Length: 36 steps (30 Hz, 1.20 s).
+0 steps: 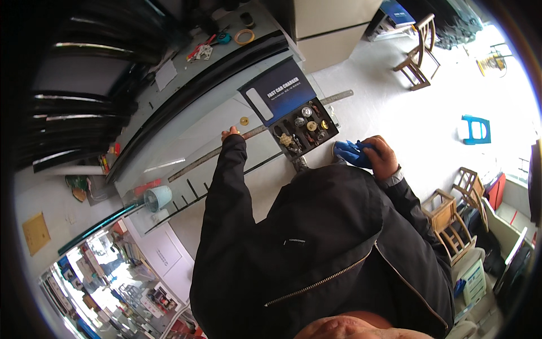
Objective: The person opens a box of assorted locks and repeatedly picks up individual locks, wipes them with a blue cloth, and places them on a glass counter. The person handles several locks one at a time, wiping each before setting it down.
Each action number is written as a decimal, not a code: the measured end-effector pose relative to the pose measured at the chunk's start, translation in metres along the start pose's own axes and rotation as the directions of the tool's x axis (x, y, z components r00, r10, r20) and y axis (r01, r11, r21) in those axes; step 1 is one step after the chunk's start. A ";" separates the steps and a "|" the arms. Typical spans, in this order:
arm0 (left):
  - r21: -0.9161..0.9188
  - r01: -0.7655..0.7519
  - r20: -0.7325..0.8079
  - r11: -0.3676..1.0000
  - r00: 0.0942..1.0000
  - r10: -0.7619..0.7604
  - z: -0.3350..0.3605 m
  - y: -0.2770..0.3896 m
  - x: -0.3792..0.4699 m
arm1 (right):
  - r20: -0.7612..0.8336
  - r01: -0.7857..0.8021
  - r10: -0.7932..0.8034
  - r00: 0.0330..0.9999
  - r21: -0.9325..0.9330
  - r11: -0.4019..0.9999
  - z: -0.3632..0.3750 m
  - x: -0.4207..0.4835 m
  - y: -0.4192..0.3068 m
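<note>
My left hand (pixel 232 133) is over the glass tabletop (pixel 203 146), at a long metal ruler (pixel 194 164). The sleeve hides most of its fingers, so its grip cannot be made out. A small round gold-coloured piece (pixel 244 121) lies just beyond it. My right hand (pixel 383 156) grips a crumpled blue cloth (pixel 355 154) beside the table. Between the hands is an open dark box (pixel 311 146) with its blue lid (pixel 279 91) raised; the lid bears writing. Several small ornaments fill its compartments, among them a gold-coloured round piece (pixel 311 126) and a pale turtle-shaped piece (pixel 286 139).
A light-blue cup (pixel 158 198) stands near the table's left end. Pliers with red handles (pixel 201 47) and a roll of tape (pixel 244 37) lie on the far surface. Wooden chairs (pixel 417 57) and a blue plastic stool (pixel 476 129) are on the floor to the right.
</note>
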<state>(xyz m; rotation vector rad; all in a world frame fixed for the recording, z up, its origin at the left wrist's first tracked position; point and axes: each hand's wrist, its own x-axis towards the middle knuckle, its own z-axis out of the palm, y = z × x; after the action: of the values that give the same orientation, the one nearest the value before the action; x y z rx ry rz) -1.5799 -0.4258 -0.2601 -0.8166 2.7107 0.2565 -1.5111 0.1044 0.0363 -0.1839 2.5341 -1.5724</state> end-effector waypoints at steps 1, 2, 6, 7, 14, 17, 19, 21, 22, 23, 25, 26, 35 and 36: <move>0.045 0.009 0.051 0.999 0.999 -0.012 -0.006 0.001 0.003 | -0.006 -0.019 0.020 1.000 0.011 1.000 0.003 -0.003 -0.001; 0.061 -0.029 0.103 0.998 0.994 0.022 -0.012 0.002 0.006 | -0.013 -0.036 0.036 0.999 0.021 0.999 0.007 -0.006 -0.003; 0.124 -0.023 0.107 0.992 0.994 0.010 -0.027 0.015 0.003 | -0.026 -0.060 0.060 0.998 0.028 0.998 0.014 -0.017 -0.004; 0.137 -0.041 0.102 0.990 0.994 0.027 -0.031 0.017 0.000 | -0.029 -0.066 0.066 0.997 0.024 0.998 0.015 -0.020 -0.004; 0.115 -0.145 -0.171 0.983 0.971 0.164 -0.044 0.025 -0.023 | -0.047 -0.061 0.063 0.997 0.053 0.997 0.013 -0.021 0.002; -0.136 -0.469 -0.274 0.873 0.864 0.422 -0.032 0.048 -0.034 | -0.025 -0.012 0.014 1.000 0.064 0.998 0.008 -0.011 0.004; -0.259 -0.671 -0.357 0.695 0.735 0.576 -0.014 0.088 -0.051 | 0.006 0.006 -0.006 1.000 0.073 0.997 0.003 -0.006 0.003; -0.327 -0.730 -0.346 0.600 0.683 0.643 -0.001 0.127 -0.077 | 0.004 0.044 -0.044 0.999 0.048 0.998 -0.003 -0.003 0.003; -0.341 -0.706 -0.267 0.620 0.705 0.656 0.001 0.144 -0.084 | -0.001 0.069 -0.069 0.998 0.031 0.997 -0.007 -0.003 0.004; -0.348 -0.714 -0.235 0.607 0.694 0.681 0.003 0.159 -0.090 | -0.006 0.051 -0.050 0.999 0.045 0.998 -0.011 -0.003 0.004; -0.297 -0.663 -0.110 0.687 0.739 0.665 0.005 0.186 -0.096 | -0.021 0.036 -0.034 0.999 0.065 0.997 -0.021 -0.004 0.008; -0.271 -0.657 -0.060 0.704 0.741 0.669 0.004 0.194 -0.095 | -0.032 0.035 -0.033 0.999 0.070 0.997 -0.025 -0.004 0.010; -0.487 -0.513 -0.005 0.707 0.811 0.585 0.019 0.193 -0.075 | -0.100 0.025 -0.015 0.995 0.099 0.995 -0.053 -0.017 0.031; -0.530 -0.512 -0.043 0.676 0.812 0.582 0.014 0.192 -0.075 | -0.103 0.026 -0.016 0.995 0.101 0.995 -0.054 -0.017 0.033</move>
<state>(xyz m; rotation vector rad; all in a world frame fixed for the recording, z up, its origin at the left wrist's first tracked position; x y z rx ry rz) -1.6248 -0.2257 -0.2324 -0.0334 2.7068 1.1804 -1.5053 0.1697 0.0315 -0.1215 2.5260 -1.7578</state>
